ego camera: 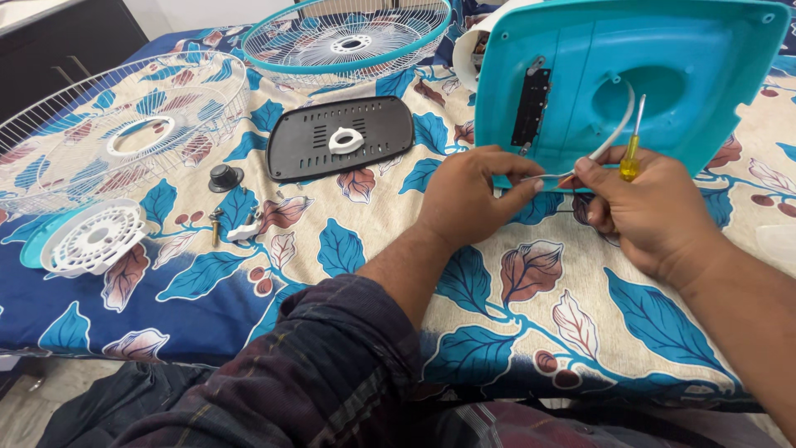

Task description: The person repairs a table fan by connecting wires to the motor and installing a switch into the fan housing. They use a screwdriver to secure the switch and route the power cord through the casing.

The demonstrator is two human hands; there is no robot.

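Observation:
A turquoise fan base (580,58) lies tilted on its side on the bed, its hollow underside facing me. A white cable (615,129) comes out of its round hole. My left hand (467,195) pinches the thin wire end of that cable at the base's lower edge. My right hand (645,211) holds the same wire and also a small screwdriver (633,148) with a yellow handle, its shaft pointing up. A black strip (531,106) is fixed inside the base.
On the leaf-print bedsheet (514,282) lie a black slotted cover plate (340,137), two wire fan guards (108,124) (348,37), a white round grille piece (95,236), a dark knob (225,177) and small screws and a clip (235,226). My plaid-clad knee (332,373) is in front.

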